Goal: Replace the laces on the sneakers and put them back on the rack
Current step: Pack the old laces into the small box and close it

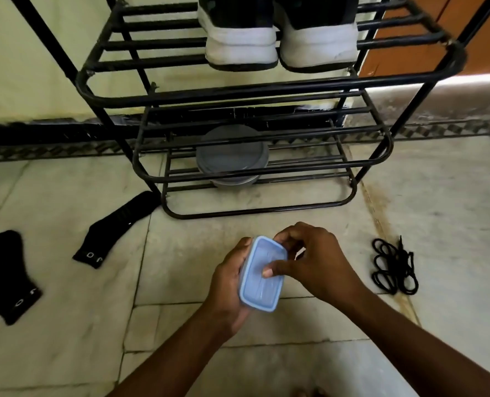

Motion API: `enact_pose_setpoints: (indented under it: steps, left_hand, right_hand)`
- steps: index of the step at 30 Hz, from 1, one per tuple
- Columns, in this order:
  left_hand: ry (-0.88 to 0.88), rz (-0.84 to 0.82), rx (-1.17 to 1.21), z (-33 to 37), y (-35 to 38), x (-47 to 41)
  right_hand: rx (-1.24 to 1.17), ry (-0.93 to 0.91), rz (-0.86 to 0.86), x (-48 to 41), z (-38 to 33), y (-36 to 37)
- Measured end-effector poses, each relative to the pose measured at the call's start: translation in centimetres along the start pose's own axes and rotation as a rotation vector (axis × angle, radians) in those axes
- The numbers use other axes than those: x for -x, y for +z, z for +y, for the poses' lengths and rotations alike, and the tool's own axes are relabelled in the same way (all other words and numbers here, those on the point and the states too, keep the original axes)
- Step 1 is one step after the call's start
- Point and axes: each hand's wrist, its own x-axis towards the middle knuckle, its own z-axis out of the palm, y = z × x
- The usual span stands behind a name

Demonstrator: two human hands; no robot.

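The black laces (pixel 394 267) lie bundled on the floor before the rack's (pixel 238 92) right foot; they look light and limp, best lifted by a stiff tip. The black, white-heeled sneakers (pixel 241 47) sit on the rack's top tier, while the left hand (pixel 226 285) grips a blue-lidded box (pixel 259 292) and the right hand (pixel 315 262) pinches its lid.

The black rack (pixel 266 90) carries black sneakers (pixel 241 47) with white soles and a grey container (pixel 232 150), while in front of the rack are a pale blue box (pixel 259 293), black socks (pixel 6 270) with small white marks, black laces (pixel 394 267) and the cream floor (pixel 66 325).
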Motion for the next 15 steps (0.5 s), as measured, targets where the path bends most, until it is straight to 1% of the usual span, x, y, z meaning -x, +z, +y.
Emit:
enact_pose_setpoints:
  steps: [6,9,12,15]
  left_hand:
    - [0.100,0.010,-0.033,0.2,0.2,0.3]
    - [0.104,-0.002,-0.046,0.0,0.2,0.3]
    - [0.079,0.008,-0.078,0.0,0.1,0.1]
    - [0.090,0.009,-0.151,0.3,-0.1,-0.2]
  right_hand:
    - [-0.058,0.011,0.015,-0.4,0.2,0.0]
    - [-0.042,0.008,0.046,-0.1,0.4,-0.1]
    - [0.049,-0.098,0.025,0.2,0.3,-0.7]
    - [0.036,-0.241,-0.040,0.1,0.3,-1.2]
